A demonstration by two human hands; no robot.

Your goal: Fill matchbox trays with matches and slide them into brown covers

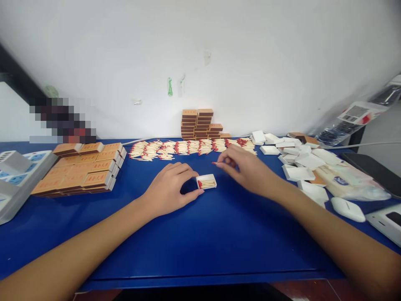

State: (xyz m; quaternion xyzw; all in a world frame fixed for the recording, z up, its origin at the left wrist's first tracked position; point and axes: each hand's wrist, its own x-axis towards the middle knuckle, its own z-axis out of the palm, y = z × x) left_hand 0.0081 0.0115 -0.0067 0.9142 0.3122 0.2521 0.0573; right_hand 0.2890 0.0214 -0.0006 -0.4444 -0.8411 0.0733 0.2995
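My left hand (175, 186) grips the left end of a small white matchbox tray (211, 177) between thumb and fingers. Several red-tipped matches (207, 183) lie inside the tray on the blue table. To the right of it, and a little higher, my right hand (236, 167) pinches what looks like a match; a red tip (214, 163) shows at its fingertips, the rest hidden by the fingers. Behind both hands runs a row of loose matches (188, 147) in small piles.
Filled-looking matchboxes (100, 167) are stacked at the left beside a power strip (28, 175). Brown matchbox sleeves (197, 125) stand against the wall. At the right are white trays (297, 172), a plastic bag (347, 177), a white case (348, 209), a phone (387, 221) and a bottle (354, 115).
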